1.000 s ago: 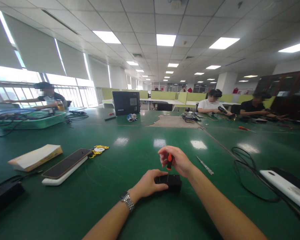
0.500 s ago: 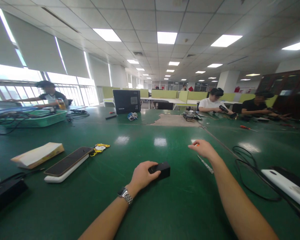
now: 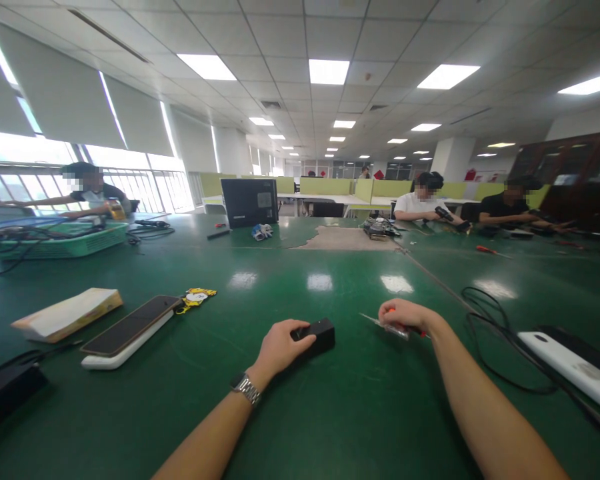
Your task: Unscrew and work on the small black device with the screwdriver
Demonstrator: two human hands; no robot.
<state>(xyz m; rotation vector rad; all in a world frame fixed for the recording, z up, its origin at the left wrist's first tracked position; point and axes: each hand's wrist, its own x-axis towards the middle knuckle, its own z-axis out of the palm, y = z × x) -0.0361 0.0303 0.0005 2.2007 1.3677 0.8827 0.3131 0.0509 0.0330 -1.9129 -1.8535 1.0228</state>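
My left hand (image 3: 280, 350), with a metal-banded watch on its wrist, is closed around a small black box-shaped block (image 3: 323, 335) low over the green tabletop; I cannot tell what kind of thing the block is. To the right, my right hand (image 3: 405, 315) has its fingers closed on a screwdriver (image 3: 397, 331). Its thin shaft points left towards the block, and its handle looks clear with red parts. The fingers cover some of the handle. Block and screwdriver are apart.
To the left lie a phone on a white object (image 3: 133, 327), a paper packet (image 3: 70, 313) and a black box (image 3: 13, 397). A white device (image 3: 570, 367) and black cable (image 3: 510, 387) lie right. Behind are a green basket (image 3: 80, 243), a monitor (image 3: 250, 202) and several people.
My right hand has come down, and the screwdriver has swung so that its shaft points left instead of down and right. My left hand still grips the block.
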